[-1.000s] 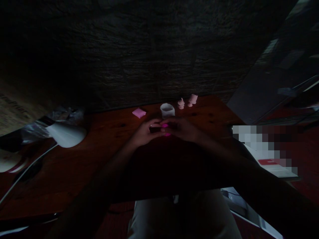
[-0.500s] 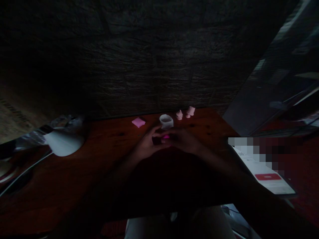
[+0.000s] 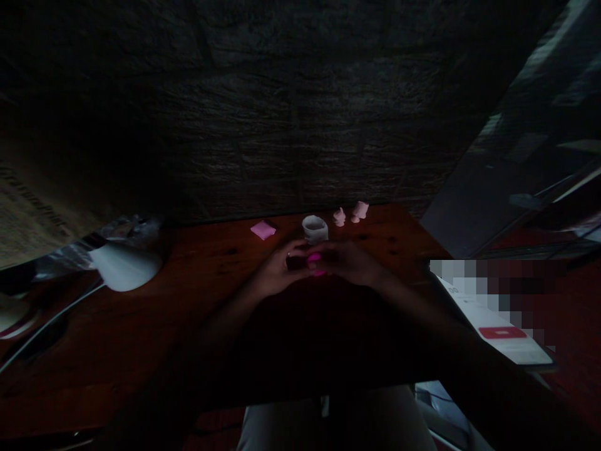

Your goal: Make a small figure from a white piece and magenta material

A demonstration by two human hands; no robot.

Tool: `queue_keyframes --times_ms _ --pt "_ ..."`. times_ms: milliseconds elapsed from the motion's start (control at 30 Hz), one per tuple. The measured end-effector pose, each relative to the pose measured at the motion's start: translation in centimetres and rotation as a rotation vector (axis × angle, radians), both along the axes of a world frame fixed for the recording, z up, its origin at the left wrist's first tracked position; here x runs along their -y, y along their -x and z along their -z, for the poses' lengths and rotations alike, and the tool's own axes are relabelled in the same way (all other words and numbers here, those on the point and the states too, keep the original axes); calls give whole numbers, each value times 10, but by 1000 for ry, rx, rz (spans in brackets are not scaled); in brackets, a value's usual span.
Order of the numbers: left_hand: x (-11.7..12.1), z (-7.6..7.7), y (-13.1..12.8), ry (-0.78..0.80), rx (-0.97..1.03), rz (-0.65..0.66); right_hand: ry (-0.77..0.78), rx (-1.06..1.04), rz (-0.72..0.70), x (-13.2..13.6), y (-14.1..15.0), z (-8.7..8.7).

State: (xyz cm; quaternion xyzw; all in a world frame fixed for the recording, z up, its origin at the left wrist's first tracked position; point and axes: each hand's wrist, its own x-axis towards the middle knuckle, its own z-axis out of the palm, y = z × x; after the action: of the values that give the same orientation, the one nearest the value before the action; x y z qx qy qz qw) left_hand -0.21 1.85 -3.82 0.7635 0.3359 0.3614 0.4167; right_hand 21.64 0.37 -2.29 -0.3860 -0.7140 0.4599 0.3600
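My left hand (image 3: 276, 270) and my right hand (image 3: 355, 265) meet at the middle of the dark wooden table (image 3: 206, 263). Between their fingertips is a small bright pink lump (image 3: 317, 265), which looks like modelling clay; fingers partly cover it. Both hands have curled fingers closed on it. Just beyond them stands a small white cup-shaped piece (image 3: 315, 229). A pink pillow-shaped piece (image 3: 263, 230) lies to its left. To its right stand a small pale pink swirl-topped piece (image 3: 339, 217) and a pale pink lamp-shaped piece (image 3: 360, 211).
A white cone-shaped lamp head (image 3: 126, 266) with a cable sits at the left, beside clear plastic wrapping and a brown printed bag (image 3: 32, 213). A lit phone or tablet (image 3: 502, 332) is at the right edge. Behind the table rises a dark brick wall (image 3: 291, 125).
The view has shifted slightly. More of the bright pink lump shows between my fingers, and my hands have stayed together around it. The other pieces stand where they were.
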Motion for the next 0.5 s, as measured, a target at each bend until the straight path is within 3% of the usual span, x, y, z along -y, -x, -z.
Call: queue_keyframes --times_ms 200,500 --pt "3 -3 -4 -21 34 -57 -99 86 174 -1 5 1" --pt "3 2 -8 -49 -7 -67 -61 70 -40 -2 -4 -2"
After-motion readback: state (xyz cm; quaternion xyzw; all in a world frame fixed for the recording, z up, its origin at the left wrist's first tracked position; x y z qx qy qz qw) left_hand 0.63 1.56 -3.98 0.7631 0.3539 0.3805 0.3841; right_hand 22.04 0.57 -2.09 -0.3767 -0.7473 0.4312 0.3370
